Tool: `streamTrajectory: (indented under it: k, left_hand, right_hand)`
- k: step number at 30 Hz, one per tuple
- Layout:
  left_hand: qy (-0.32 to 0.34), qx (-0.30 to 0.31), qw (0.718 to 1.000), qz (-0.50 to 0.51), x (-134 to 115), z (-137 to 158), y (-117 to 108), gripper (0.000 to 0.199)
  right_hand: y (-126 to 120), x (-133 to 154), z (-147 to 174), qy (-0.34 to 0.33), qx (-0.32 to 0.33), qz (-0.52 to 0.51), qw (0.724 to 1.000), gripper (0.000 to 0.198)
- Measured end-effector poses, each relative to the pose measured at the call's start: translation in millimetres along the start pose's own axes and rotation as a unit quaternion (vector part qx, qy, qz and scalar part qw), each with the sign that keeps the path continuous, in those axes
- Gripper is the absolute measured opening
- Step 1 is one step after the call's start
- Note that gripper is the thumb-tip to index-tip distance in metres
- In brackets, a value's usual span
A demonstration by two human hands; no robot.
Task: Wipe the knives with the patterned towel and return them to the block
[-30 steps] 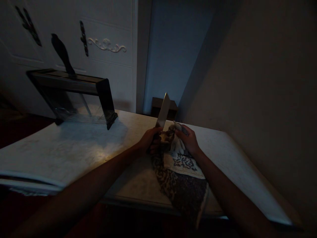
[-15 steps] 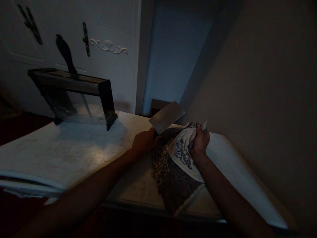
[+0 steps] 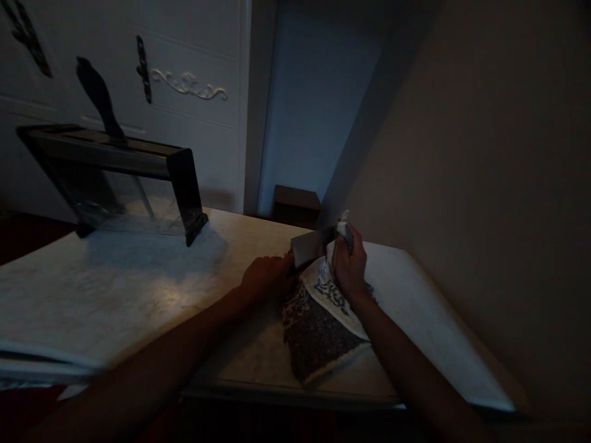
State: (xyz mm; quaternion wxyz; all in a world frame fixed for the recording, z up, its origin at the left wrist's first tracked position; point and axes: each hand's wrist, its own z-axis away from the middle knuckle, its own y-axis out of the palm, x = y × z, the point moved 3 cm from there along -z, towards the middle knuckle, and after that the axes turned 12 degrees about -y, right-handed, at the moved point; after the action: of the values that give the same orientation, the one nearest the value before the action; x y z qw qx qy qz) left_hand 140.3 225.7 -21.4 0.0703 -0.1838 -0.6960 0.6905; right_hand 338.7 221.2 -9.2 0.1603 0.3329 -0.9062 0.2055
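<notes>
My left hand (image 3: 270, 275) is closed around the handle of a cleaver (image 3: 306, 247), its broad rectangular blade pointing right above the table. Most of the handle is hidden by my fingers. Bunched in my right hand (image 3: 351, 263) is a patterned cloth (image 3: 323, 332), dark on one side and whitish with dark swirls on the other. Its gripped part is at the far end of the blade and covers that end. The rest of the cloth hangs down over the table's near side.
A knife stand (image 3: 111, 163) with black ends and clear sides stands on the left of the pale table (image 3: 152, 295), one black-handled knife (image 3: 99, 98) upright in it. White doors (image 3: 194, 135) rise behind. A brown box-like object (image 3: 295, 203) is beyond the far edge, beside the wall (image 3: 484, 154).
My right hand has moved left with the cloth, onto the end of the blade. The cleaver has tipped lower and flatter. The whole view has shifted slightly to the right.
</notes>
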Motion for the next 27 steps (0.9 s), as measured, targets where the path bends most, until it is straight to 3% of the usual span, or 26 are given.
streamTrajectory:
  k: [4,10,14,27]
  left_hand:
    - [-0.007,-0.005,1.0,0.006,-2,1,0,0.041]
    - [-0.031,-0.023,0.999,0.03,-1,1,1,0.043]
    - [-0.064,-0.014,0.997,0.048,2,0,2,0.043]
    - [-0.134,0.009,0.979,0.155,6,-1,-2,0.036]
  right_hand:
    - [13,7,7,-0.099,0.104,0.059,0.988,0.043]
    - [23,6,10,-0.175,0.217,0.088,0.956,0.045]
    - [22,9,10,-0.212,0.257,0.063,0.941,0.044]
    - [10,10,4,-0.149,0.27,0.006,0.951,0.04]
